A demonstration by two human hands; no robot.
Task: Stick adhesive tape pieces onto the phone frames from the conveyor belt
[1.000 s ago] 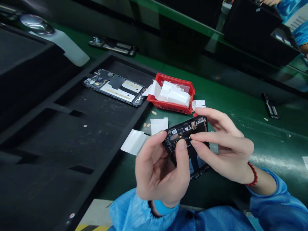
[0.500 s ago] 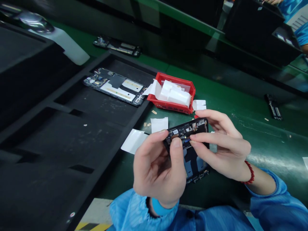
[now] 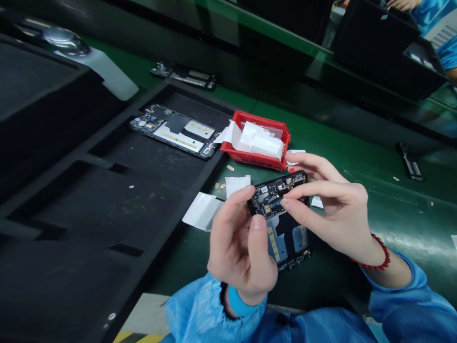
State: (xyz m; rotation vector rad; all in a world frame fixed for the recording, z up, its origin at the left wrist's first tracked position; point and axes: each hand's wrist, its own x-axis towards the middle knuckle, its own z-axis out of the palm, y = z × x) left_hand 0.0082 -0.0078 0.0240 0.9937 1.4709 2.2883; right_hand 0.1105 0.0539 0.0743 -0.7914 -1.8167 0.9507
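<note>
I hold an opened phone body (image 3: pixel 283 224) upright over the green bench, its circuit side facing me. My left hand (image 3: pixel 241 252) grips its left edge, thumb lying along the lower half. My right hand (image 3: pixel 330 209) steadies the right edge, with its forefinger tip pressed on the circuit board near the top. A red bead bracelet sits on my right wrist. Just beyond the phone stands a red bin (image 3: pixel 257 139) filled with white paper liners.
A black foam tray (image 3: pixel 107 209) fills the left side, with another opened phone (image 3: pixel 174 136) lying in its far slot. White liner scraps (image 3: pixel 202 209) lie on the green mat (image 3: pixel 392 209). More phone parts (image 3: pixel 410 161) rest farther right and behind (image 3: pixel 185 76). Another person's blue sleeve (image 3: pixel 442 47) shows top right.
The phone has tilted so more of its lower half shows. My left thumb slid down off the circuit board, and my right forefinger stays pressed near the top.
</note>
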